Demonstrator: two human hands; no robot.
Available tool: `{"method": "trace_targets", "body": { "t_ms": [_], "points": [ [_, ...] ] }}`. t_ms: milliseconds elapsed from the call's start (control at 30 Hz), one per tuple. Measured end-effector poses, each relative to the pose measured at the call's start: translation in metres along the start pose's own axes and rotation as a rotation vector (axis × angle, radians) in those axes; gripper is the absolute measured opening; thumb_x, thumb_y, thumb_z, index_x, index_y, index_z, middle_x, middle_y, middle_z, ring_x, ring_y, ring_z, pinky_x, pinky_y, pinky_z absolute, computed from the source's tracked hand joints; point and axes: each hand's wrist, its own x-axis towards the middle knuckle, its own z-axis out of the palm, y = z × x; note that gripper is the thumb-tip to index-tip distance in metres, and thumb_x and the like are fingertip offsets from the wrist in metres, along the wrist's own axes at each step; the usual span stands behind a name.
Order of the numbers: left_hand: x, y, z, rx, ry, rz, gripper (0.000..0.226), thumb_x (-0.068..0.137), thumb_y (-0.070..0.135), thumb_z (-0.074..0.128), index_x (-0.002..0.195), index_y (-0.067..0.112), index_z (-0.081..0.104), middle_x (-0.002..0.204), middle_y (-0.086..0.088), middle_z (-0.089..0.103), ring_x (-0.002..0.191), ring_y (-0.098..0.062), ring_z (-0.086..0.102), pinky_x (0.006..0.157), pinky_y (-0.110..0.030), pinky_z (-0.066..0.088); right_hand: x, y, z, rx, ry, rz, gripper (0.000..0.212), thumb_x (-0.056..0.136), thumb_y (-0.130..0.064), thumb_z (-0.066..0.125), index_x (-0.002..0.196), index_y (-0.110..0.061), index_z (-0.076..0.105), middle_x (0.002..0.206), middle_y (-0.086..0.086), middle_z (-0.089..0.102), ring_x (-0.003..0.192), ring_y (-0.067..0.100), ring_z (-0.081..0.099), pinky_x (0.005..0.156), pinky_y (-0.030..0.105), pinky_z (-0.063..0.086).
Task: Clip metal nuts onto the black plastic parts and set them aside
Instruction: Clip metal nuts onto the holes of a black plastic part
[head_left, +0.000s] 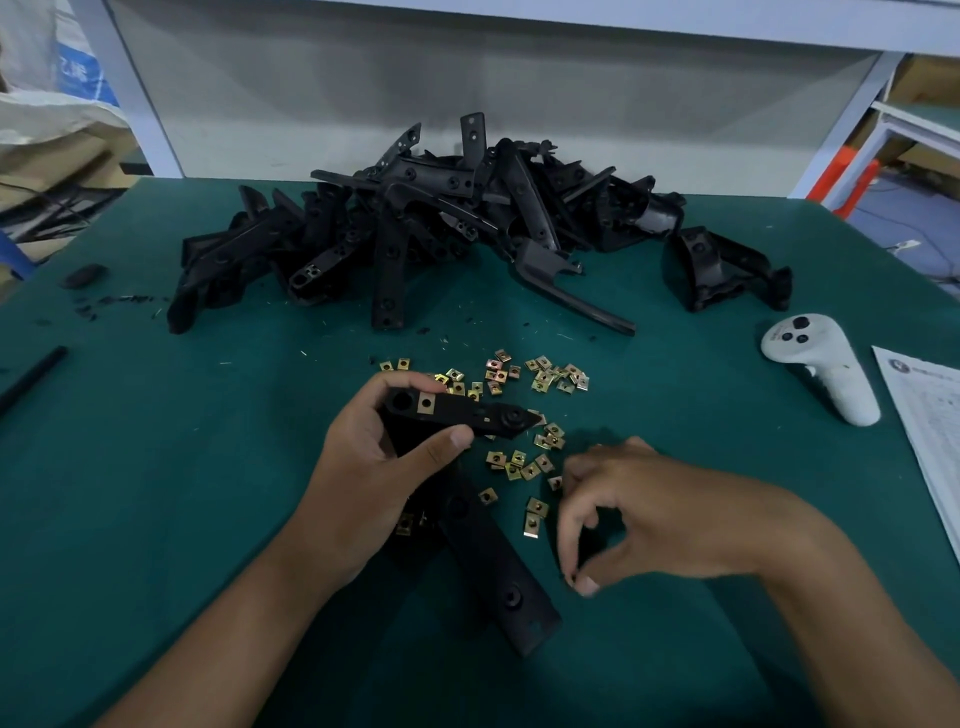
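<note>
Two hands over green table (156, 441). Left hand (384, 467) grips black plastic part (467, 415), lifted near table centre, one metal nut (426, 402) already clipped on it. Right hand (623, 514) curled, thumb and forefinger pinching something small, probably a nut, too blurred to confirm. Loose nuts (519, 415) scattered between hands and pile of black parts (441, 223) behind. White controller (821, 364) at right, well apart.

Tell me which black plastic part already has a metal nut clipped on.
The black part gripped in the left hand, near its upper end. Parts in the pile behind show only bare holes.
</note>
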Motion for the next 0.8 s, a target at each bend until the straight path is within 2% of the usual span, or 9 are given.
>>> {"method": "trace_targets", "body": {
  "t_ms": [100, 167, 233, 333, 400, 467, 533, 700, 800],
  "points": [
    [-0.001, 0.0, 0.001, -0.007, -0.006, -0.003, 0.033, 0.069, 0.031, 0.085, 0.097, 0.033, 0.069, 0.088, 0.005, 0.068, 0.078, -0.014, 0.067, 0.067, -0.028, 0.06, 0.005, 0.007, -0.004, 0.132, 0.114, -0.007, 0.011, 0.091, -0.049, 0.068, 0.093, -0.039, 0.072, 0.096, -0.014, 0.055, 0.098, 0.002, 0.054, 0.083, 0.02, 0.043],
    [-0.001, -0.001, 0.0, -0.003, -0.002, -0.01, 0.031, 0.071, 0.025, 0.084, 0.098, 0.031, 0.068, 0.088, 0.004, 0.069, 0.08, -0.015, 0.067, 0.069, -0.028, 0.06, 0.008, 0.01, -0.006, 0.219, 0.251, -0.003, 0.011, 0.098, -0.043, 0.06, 0.091, -0.037, 0.067, 0.093, -0.014, 0.059, 0.088, 0.002, 0.057, 0.073, 0.014, 0.043],
    [-0.001, -0.001, 0.0, 0.002, -0.006, -0.009, 0.03, 0.073, 0.022, 0.083, 0.098, 0.03, 0.068, 0.089, 0.005, 0.069, 0.08, -0.015, 0.067, 0.069, -0.027, 0.059, 0.01, 0.012, -0.005, 0.364, 0.357, 0.007, 0.013, 0.103, -0.034, 0.055, 0.093, -0.031, 0.063, 0.09, -0.017, 0.066, 0.078, -0.001, 0.059, 0.067, 0.015, 0.045],
    [-0.001, -0.002, 0.002, 0.022, -0.027, 0.0, 0.03, 0.072, 0.02, 0.082, 0.097, 0.031, 0.068, 0.088, 0.006, 0.069, 0.08, -0.012, 0.066, 0.069, -0.025, 0.058, 0.016, 0.009, -0.002, 0.626, 0.465, -0.015, 0.012, 0.106, -0.02, 0.052, 0.104, -0.022, 0.063, 0.089, -0.012, 0.072, 0.08, 0.002, 0.064, 0.068, 0.023, 0.052],
    [-0.002, -0.002, 0.003, 0.035, -0.047, 0.004, 0.03, 0.073, 0.019, 0.082, 0.097, 0.03, 0.067, 0.087, 0.008, 0.068, 0.079, -0.012, 0.065, 0.07, -0.025, 0.059, 0.02, 0.007, 0.0, 0.741, 0.536, -0.037, 0.02, 0.106, -0.019, 0.051, 0.115, -0.026, 0.068, 0.083, -0.013, 0.069, 0.075, 0.003, 0.063, 0.069, 0.022, 0.051],
    [-0.002, -0.002, 0.004, 0.038, -0.066, 0.005, 0.03, 0.073, 0.018, 0.081, 0.097, 0.028, 0.066, 0.086, 0.009, 0.067, 0.079, -0.012, 0.064, 0.071, -0.025, 0.059, 0.023, 0.004, 0.002, 0.834, 0.559, -0.047, 0.025, 0.106, -0.018, 0.053, 0.113, -0.03, 0.073, 0.081, -0.016, 0.068, 0.073, 0.001, 0.061, 0.07, 0.018, 0.05],
    [-0.003, -0.002, 0.004, 0.046, -0.08, 0.009, 0.03, 0.074, 0.018, 0.081, 0.098, 0.026, 0.066, 0.086, 0.01, 0.067, 0.079, -0.012, 0.064, 0.072, -0.025, 0.058, 0.025, 0.003, 0.003, 0.952, 0.552, -0.048, 0.023, 0.104, -0.016, 0.055, 0.109, -0.027, 0.075, 0.081, -0.015, 0.069, 0.072, -0.001, 0.061, 0.067, 0.015, 0.049],
    [-0.003, -0.002, 0.004, 0.052, -0.094, 0.007, 0.03, 0.074, 0.019, 0.083, 0.096, 0.03, 0.066, 0.088, 0.008, 0.066, 0.079, -0.013, 0.063, 0.071, -0.026, 0.057, 0.031, 0.003, 0.004, 1.199, 0.554, -0.037, 0.013, 0.099, -0.01, 0.057, 0.107, -0.011, 0.068, 0.093, 0.0, 0.077, 0.079, 0.004, 0.068, 0.062, 0.018, 0.051],
    [-0.004, -0.003, 0.004, 0.059, -0.099, 0.005, 0.031, 0.073, 0.021, 0.084, 0.097, 0.029, 0.066, 0.087, 0.009, 0.066, 0.079, -0.012, 0.063, 0.071, -0.026, 0.058, 0.033, 0.003, 0.006, 1.216, 0.565, -0.029, 0.015, 0.101, -0.011, 0.056, 0.103, -0.016, 0.069, 0.094, 0.001, 0.077, 0.079, 0.005, 0.067, 0.061, 0.018, 0.049]
  ]
}}
